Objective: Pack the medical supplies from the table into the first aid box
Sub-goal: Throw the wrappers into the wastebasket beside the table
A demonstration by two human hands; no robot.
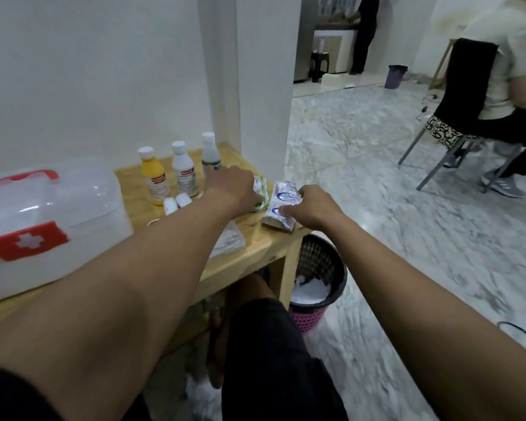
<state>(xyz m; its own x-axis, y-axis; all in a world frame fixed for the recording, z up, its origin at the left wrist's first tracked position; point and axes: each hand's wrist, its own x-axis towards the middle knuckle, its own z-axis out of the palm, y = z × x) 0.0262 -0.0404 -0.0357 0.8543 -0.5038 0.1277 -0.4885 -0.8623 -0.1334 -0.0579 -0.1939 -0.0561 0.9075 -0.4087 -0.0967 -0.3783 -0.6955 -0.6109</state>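
First aid box (43,220), clear plastic w/ red handle & red cross latch, sits lid shut at the 9 o'clock end of the wooden table (249,238). Supplies lie out on the tabletop, none in the box. Yellow bottle (153,180), white bottle (184,174) & green-band bottle (210,153) stand upright in a row at approx 10–11 o'clock of the L hand (231,186). Two small white vials (176,203) sit at its 9 o'clock. L hand lies over the green-white packs (261,192), which peek out at its 3 o'clock. Its fingers are bent down w/ tips hidden, so can't tell if it grips or just rests. Just beside, at 3 o'clock, R hand (313,208) grips the blue-white packs (281,205), thumb on the top face & fingers curled over the far edge. These packs lie flat near the table corner. Clear flat packet (228,241) shows partly under the L forearm, at 6 o'clock of the L hand. Wastebasket (319,284) w/ paper stands on the floor at 6 o'clock of the R hand.
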